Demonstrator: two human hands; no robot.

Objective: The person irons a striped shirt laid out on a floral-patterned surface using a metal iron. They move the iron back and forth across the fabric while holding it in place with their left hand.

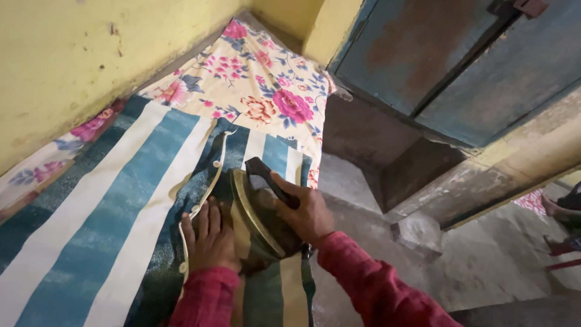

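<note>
Right hand: our right hand point(308, 212) grips the iron's black handle point(269, 178).
Left hand: our left hand point(210, 239) lies open, flat on the striped cloth point(121, 206), touching the iron point(257, 218).

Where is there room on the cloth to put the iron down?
Free: the striped cloth between the yellow wall and the left hand, and the flowered sheet farther up. Crowded: around the iron, gripped by the right hand.

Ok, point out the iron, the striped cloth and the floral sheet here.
iron point(257, 212): head view, on its brass-coloured body.
striped cloth point(115, 224): head view, on a teal stripe left of the hands.
floral sheet point(266, 79): head view, on its flowered middle.
</note>
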